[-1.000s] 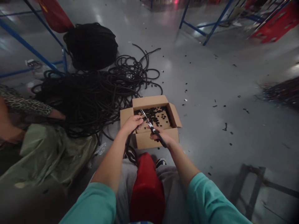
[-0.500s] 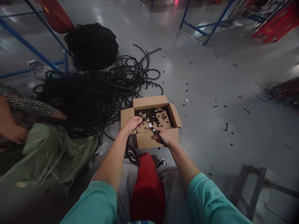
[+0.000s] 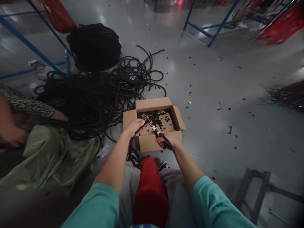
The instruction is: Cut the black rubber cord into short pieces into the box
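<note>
My left hand (image 3: 134, 127) pinches the end of a black cord (image 3: 130, 144), which hangs down from the fingers toward my feet. My right hand (image 3: 165, 139) is wrapped round the dark handles of a pair of scissors (image 3: 154, 129). The scissor blades point up and left, and their tips lie close beside the fingertips of my left hand. Both hands hover over the near side of an open cardboard box (image 3: 160, 103). Inside the box lie many short black cut pieces (image 3: 155, 117).
Left of the box spreads a tangled heap of black cord (image 3: 90, 98), with a large coil (image 3: 95, 47) behind. Another person's hand (image 3: 16, 136) rests by a green plastic sheet (image 3: 57, 145). Blue metal frames (image 3: 211, 34) stand farther back. Black scraps dot the grey floor.
The scissors have turned a little in my right hand, so a handle loop shows more. My left hand stays almost in place with the cord.
</note>
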Demonstrator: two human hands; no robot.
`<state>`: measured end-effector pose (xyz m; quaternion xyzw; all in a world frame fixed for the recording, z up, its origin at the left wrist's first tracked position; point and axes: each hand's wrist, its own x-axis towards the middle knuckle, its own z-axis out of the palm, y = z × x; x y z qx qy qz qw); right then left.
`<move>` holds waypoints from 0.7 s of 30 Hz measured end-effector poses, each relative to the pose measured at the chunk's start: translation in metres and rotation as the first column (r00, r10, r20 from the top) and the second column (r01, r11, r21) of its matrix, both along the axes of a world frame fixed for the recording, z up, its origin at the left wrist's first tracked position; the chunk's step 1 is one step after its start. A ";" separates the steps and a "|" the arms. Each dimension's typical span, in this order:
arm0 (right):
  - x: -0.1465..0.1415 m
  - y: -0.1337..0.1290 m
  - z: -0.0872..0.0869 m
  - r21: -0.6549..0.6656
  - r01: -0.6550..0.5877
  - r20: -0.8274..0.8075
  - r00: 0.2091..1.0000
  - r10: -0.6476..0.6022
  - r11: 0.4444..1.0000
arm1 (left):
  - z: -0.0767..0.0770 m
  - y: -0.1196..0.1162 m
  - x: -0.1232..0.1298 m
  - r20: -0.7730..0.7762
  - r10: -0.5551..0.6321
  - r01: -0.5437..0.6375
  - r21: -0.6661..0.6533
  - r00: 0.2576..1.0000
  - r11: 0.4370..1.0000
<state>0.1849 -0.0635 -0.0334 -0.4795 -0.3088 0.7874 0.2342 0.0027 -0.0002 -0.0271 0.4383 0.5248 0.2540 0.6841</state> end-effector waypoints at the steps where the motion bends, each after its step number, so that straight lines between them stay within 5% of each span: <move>1: 0.000 0.000 0.000 0.009 -0.009 -0.019 1.000 0.009 1.000 | 0.000 0.000 0.000 0.020 -0.005 0.005 0.000 1.000 1.000; 11: 0.000 0.004 0.008 0.197 -0.023 0.181 0.983 -0.014 0.980 | 0.007 -0.005 0.008 -0.053 -0.076 0.075 -0.013 0.996 0.997; 21: -0.001 0.002 0.005 0.115 0.131 0.091 0.986 -0.142 0.985 | 0.004 -0.002 0.004 0.018 0.007 -0.007 0.025 1.000 1.000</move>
